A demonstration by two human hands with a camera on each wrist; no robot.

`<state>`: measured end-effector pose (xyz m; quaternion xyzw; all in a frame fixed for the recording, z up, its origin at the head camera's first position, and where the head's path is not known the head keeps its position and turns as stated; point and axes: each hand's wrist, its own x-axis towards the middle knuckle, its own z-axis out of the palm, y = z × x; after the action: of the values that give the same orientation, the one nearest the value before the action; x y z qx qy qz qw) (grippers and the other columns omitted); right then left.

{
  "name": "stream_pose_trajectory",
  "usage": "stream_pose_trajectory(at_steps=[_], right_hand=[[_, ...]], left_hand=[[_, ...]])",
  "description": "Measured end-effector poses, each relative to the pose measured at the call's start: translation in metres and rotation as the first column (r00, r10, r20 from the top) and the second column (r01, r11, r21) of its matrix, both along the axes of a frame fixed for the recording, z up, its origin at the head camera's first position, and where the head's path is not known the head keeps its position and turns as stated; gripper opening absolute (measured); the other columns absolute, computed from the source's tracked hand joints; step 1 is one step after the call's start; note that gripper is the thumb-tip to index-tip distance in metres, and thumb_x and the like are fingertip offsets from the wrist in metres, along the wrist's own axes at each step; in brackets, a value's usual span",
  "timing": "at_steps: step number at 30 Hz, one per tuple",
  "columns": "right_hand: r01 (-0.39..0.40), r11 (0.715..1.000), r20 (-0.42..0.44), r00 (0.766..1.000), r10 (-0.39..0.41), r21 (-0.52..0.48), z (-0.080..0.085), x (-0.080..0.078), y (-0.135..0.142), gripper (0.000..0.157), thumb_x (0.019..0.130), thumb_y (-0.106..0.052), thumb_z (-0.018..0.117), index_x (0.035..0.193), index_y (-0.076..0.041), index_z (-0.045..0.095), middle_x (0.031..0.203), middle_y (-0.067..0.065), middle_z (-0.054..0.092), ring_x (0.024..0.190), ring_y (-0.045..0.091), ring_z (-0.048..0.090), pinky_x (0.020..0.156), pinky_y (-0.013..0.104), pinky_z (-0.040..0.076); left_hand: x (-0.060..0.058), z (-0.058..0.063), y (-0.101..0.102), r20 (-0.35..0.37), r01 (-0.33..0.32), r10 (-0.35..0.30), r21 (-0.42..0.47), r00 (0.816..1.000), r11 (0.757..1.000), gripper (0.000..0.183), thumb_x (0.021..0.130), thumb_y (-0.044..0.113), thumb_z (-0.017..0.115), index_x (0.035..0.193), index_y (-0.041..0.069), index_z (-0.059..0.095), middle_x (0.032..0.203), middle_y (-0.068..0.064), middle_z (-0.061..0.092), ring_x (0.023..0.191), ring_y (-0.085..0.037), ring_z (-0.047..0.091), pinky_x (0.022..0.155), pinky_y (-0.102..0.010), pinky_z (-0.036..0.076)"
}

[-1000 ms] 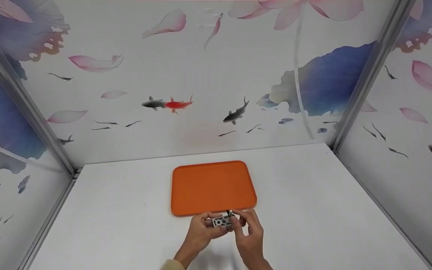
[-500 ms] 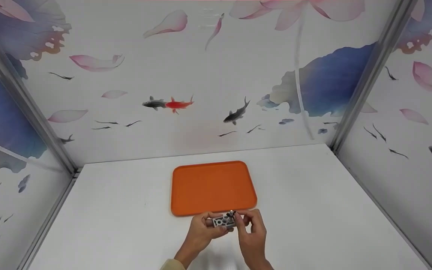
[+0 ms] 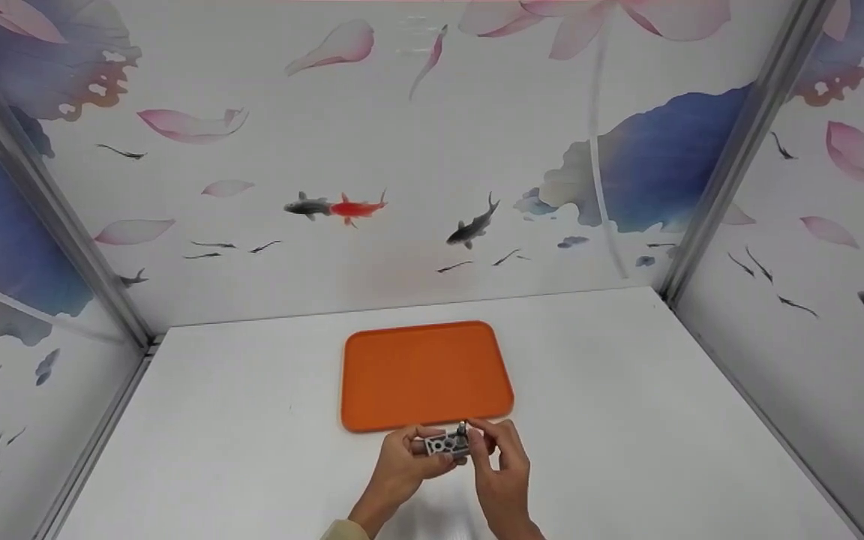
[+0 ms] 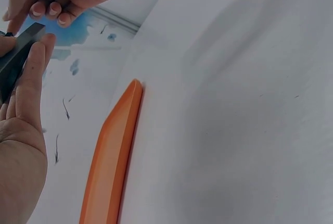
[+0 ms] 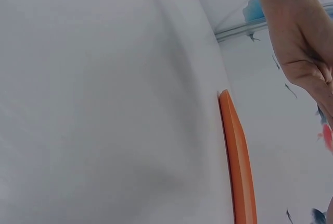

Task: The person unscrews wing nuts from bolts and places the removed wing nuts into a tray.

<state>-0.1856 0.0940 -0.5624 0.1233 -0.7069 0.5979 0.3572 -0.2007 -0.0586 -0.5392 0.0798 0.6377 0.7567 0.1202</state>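
A small grey metal block with round holes in its face is held up over the table, just in front of the tray. My left hand grips its left end, thumb below and fingers behind. At the right end, a small silver-and-black fitting stands up from the top edge. My right hand has thumb and index finger at this fitting, partly covering it and the block's end. In the left wrist view the block shows a dark flat side. The right wrist view shows my left hand, but not the block.
An orange rectangular tray lies on the white table beyond my hands. White panels printed with fish and petals close in the back and both sides, with metal posts at the corners.
My right thumb and fingers have shifted slightly around the fitting, whose dark part changed position and now shows less. The left hand and block have hardly moved.
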Motion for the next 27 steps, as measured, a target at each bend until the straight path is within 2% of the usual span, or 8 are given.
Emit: stream_pose_trajectory(at_steps=[8, 10, 15, 19, 23, 27], right_hand=[[0.018, 1.0, 0.042, 0.999, -0.018, 0.012, -0.002, 0.001, -0.002, 0.032, 0.084, 0.007, 0.071, 0.11, -0.012, 0.071, 0.081, 0.002, 0.045, 0.072, 0.009, 0.042, 0.058, 0.024, 0.04], [0.028, 0.999, 0.039, 0.999, -0.029, 0.025, 0.0, 0.001, -0.003, 0.031, 0.083, 0.008, 0.072, 0.109, -0.009, 0.071, 0.08, 0.003, 0.046, 0.071, 0.01, 0.042, 0.058, 0.023, 0.04], [0.042, 0.998, 0.003, 0.999, -0.042, 0.051, 0.014, 0.007, -0.006, 0.027, 0.08, 0.012, 0.073, 0.104, 0.0, 0.071, 0.078, 0.006, 0.045, 0.07, 0.013, 0.042, 0.058, 0.021, 0.04], [0.048, 0.997, -0.011, 0.999, -0.048, 0.057, 0.022, 0.01, -0.007, 0.025, 0.079, 0.013, 0.072, 0.102, 0.001, 0.071, 0.077, 0.006, 0.045, 0.069, 0.013, 0.042, 0.057, 0.021, 0.04], [0.057, 0.997, 0.019, 0.998, -0.058, 0.056, 0.012, 0.005, -0.005, 0.027, 0.081, 0.011, 0.072, 0.102, -0.005, 0.071, 0.078, 0.003, 0.046, 0.069, 0.01, 0.042, 0.056, 0.021, 0.04], [0.038, 0.998, 0.02, 0.999, -0.039, 0.045, 0.002, -0.001, -0.002, 0.026, 0.083, 0.011, 0.071, 0.103, -0.005, 0.07, 0.079, 0.003, 0.045, 0.071, 0.009, 0.041, 0.057, 0.022, 0.039]], left_hand=[[-0.001, 0.001, 0.002, 0.006, -0.014, 0.014, -0.033, 1.0, 0.999, 0.044, 0.078, -0.001, 0.073, 0.119, -0.012, 0.059, 0.104, -0.018, 0.075, 0.095, -0.021, 0.075, 0.083, -0.032, 0.065], [-0.001, 0.001, 0.002, 0.006, -0.014, 0.014, -0.051, 1.0, 0.999, 0.044, 0.079, 0.001, 0.074, 0.119, -0.01, 0.06, 0.103, -0.017, 0.075, 0.094, -0.02, 0.075, 0.082, -0.032, 0.065], [0.0, 0.0, 0.003, 0.017, -0.013, 0.014, -0.077, 1.0, 0.997, 0.042, 0.08, 0.005, 0.076, 0.118, -0.007, 0.061, 0.101, -0.015, 0.076, 0.093, -0.02, 0.075, 0.08, -0.032, 0.066], [-0.001, -0.001, 0.004, 0.011, -0.021, 0.022, -0.077, 1.0, 0.997, 0.041, 0.08, 0.003, 0.076, 0.117, -0.007, 0.061, 0.102, -0.015, 0.076, 0.093, -0.022, 0.076, 0.081, -0.034, 0.066], [-0.002, -0.002, 0.003, 0.008, -0.022, 0.023, -0.075, 1.0, 0.997, 0.042, 0.08, 0.002, 0.075, 0.118, -0.008, 0.061, 0.103, -0.016, 0.075, 0.094, -0.024, 0.076, 0.081, -0.034, 0.066], [-0.002, -0.002, 0.002, 0.019, -0.009, 0.01, -0.04, 1.0, 0.999, 0.042, 0.08, -0.001, 0.073, 0.119, -0.01, 0.059, 0.105, -0.019, 0.074, 0.095, -0.027, 0.076, 0.082, -0.035, 0.065]])
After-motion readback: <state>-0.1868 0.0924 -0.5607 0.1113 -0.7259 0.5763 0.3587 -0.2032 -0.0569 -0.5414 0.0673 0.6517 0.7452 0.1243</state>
